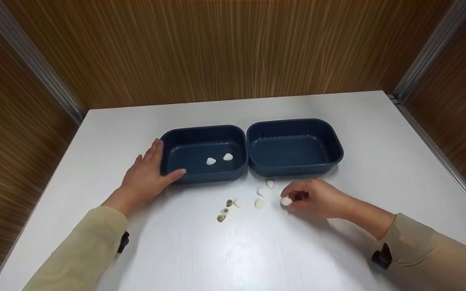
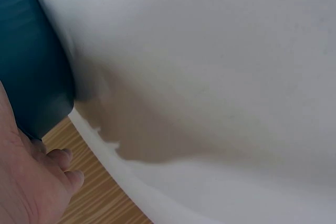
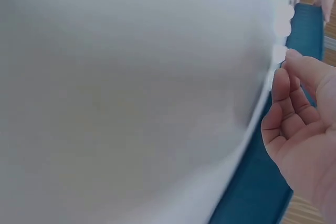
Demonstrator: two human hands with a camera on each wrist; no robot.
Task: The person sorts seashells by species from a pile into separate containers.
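Between thumb and fingertips my right hand [image 1: 318, 198] pinches a small white shell [image 1: 286, 201], low in front of the right dark blue container. In the right wrist view this shell [image 3: 279, 53] shows at the fingertips, the other fingers curled in. My left hand [image 1: 144, 178] rests against the left end of the left dark blue container [image 1: 208, 177], fingers straight along its side and thumb over the front rim. Inside it lie two white shells [image 1: 227, 157]. Several white shells [image 1: 259, 203] lie on the table to the left of my right hand, beside three small brownish shells [image 1: 221, 218].
A second dark blue container [image 1: 297, 170] stands right beside the left one, with nothing in it. Both sit on a white table [image 1: 200, 258]. Wood-grain panels [image 1: 233, 52] enclose the table at the back and sides.
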